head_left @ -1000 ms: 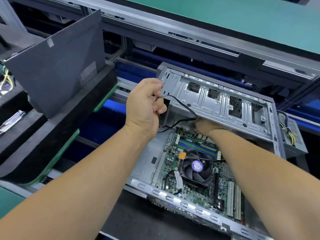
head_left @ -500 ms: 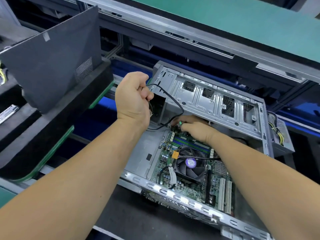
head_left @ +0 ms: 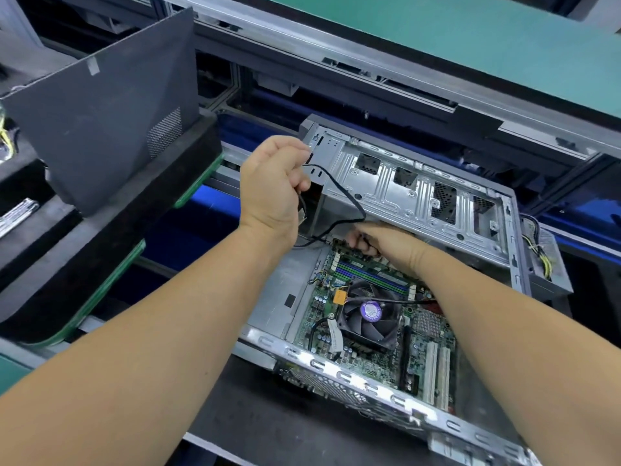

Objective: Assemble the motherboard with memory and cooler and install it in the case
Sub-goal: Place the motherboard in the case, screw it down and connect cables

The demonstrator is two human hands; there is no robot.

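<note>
The left hand [head_left: 274, 186] grips a thin black cable [head_left: 349, 200] with curled fingers, while the right hand [head_left: 386, 245] pinches its end at the green motherboard [head_left: 369, 331] inside the open grey metal case [head_left: 413, 190].

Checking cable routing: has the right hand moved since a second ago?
Yes. The right hand came out from under the drive cage toward the motherboard edge nearest it.

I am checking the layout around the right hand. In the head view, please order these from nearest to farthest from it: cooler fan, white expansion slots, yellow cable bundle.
1. Cooler fan, just below the right hand.
2. White expansion slots, lower on the motherboard.
3. Yellow cable bundle, outside the case at far right.
</note>
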